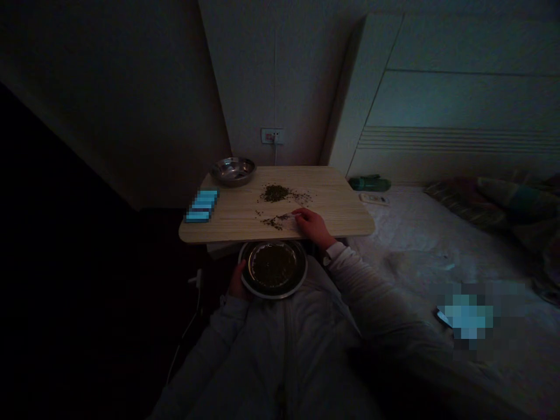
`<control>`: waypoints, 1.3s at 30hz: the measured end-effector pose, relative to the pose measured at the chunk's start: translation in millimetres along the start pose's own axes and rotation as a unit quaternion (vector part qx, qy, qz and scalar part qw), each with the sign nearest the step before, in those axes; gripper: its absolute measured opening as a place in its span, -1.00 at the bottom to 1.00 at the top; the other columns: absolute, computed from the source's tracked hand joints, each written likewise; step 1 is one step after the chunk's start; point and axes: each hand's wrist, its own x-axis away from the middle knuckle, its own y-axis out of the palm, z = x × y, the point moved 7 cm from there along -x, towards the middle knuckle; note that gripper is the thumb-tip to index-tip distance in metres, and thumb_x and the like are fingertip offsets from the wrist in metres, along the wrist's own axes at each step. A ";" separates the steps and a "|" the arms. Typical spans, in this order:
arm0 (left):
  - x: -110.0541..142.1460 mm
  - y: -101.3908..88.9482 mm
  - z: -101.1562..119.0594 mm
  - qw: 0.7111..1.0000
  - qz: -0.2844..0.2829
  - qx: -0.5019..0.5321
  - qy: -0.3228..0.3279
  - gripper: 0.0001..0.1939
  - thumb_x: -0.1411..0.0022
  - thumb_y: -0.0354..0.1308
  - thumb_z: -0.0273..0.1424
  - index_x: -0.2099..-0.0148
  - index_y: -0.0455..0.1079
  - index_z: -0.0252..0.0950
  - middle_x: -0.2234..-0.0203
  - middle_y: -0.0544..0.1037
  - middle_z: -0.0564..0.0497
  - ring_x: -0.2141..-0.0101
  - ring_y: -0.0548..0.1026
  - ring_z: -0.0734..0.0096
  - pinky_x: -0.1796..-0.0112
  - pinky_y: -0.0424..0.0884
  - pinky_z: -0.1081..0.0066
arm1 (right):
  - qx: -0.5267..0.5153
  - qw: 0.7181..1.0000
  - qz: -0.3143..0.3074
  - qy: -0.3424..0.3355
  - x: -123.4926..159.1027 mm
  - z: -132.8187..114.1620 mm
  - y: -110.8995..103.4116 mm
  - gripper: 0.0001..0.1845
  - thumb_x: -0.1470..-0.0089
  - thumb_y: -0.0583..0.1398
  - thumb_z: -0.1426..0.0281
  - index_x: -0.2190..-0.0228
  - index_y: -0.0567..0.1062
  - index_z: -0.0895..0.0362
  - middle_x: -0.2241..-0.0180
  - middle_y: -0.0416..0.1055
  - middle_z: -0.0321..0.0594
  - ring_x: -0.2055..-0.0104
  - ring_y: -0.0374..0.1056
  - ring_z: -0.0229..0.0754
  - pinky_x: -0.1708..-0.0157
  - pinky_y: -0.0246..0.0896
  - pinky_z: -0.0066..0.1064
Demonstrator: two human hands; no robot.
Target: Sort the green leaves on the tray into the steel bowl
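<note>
At the front edge of the small wooden table, my left hand (238,282) grips the left rim of a round metal bowl (298,279). The bowl sits low over my lap, with a dark layer of small grains or beans inside. My right hand (311,226) rests on the tabletop, fingers reaching left with nothing clearly held in them. Its fingertips are beside a thin scatter of small dark beans (275,222). Farther back lies a denser pile of greenish beans (275,193), with paler, reddish bits (301,198) spread to its right.
A second metal bowl (234,170) stands at the table's (336,198) back left corner, near a lit phone (202,206). On the bed to the right are a green bottle (371,184), a pale remote (374,199) and a lit screen (468,315). A white cable (189,321) hangs at left.
</note>
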 end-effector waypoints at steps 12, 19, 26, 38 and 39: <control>2.3 0.6 1.6 1.000 0.017 0.023 -0.005 -0.74 -0.13 0.03 -0.44 0.47 0.53 -0.29 0.61 0.60 -0.03 0.22 0.59 0.22 0.03 0.38 0.30 | -0.099 0.995 -0.029 0.002 -5.5 10.5 5.8 -0.71 0.10 0.12 0.36 0.32 0.55 0.14 0.53 0.41 -0.34 0.45 0.26 -0.26 0.37 0.14 -0.43; -1.5 -3.1 1.5 1.000 0.013 0.004 0.008 -0.77 -0.12 0.05 -0.43 0.42 0.54 -0.27 0.60 0.62 -0.01 0.23 0.59 0.22 0.03 0.39 0.26 | -0.091 0.995 -0.038 0.010 -1.6 4.8 3.9 -0.71 0.11 0.10 0.39 0.33 0.54 0.16 0.58 0.37 -0.35 0.47 0.25 -0.27 0.41 0.10 -0.45; 0.2 -0.6 1.0 1.000 0.014 0.020 -0.005 -0.71 -0.14 0.01 -0.43 0.49 0.52 -0.29 0.62 0.60 -0.03 0.24 0.59 0.23 0.04 0.39 0.29 | -0.091 0.994 -0.057 0.016 -0.2 3.4 5.0 -0.71 0.15 0.09 0.38 0.36 0.53 0.16 0.59 0.36 -0.35 0.51 0.21 -0.27 0.45 0.06 -0.45; -6.8 -7.4 3.9 0.999 0.021 -0.028 0.028 -0.78 -0.12 0.05 -0.39 0.40 0.53 -0.25 0.58 0.62 -0.01 0.17 0.57 0.19 0.01 0.37 0.23 | -0.079 0.995 -0.054 -0.033 11.1 8.2 -6.2 -0.71 0.15 0.08 0.34 0.37 0.50 0.16 0.59 0.31 -0.35 0.50 0.16 -0.28 0.45 0.04 -0.45; -4.5 -6.7 4.7 0.999 0.032 -0.028 0.029 -0.77 -0.13 0.03 -0.41 0.40 0.53 -0.25 0.60 0.62 0.00 0.17 0.57 0.20 0.00 0.36 0.24 | -0.074 0.995 -0.049 -0.036 10.5 8.1 -7.0 -0.71 0.14 0.08 0.34 0.36 0.51 0.16 0.59 0.31 -0.35 0.50 0.16 -0.28 0.45 0.04 -0.45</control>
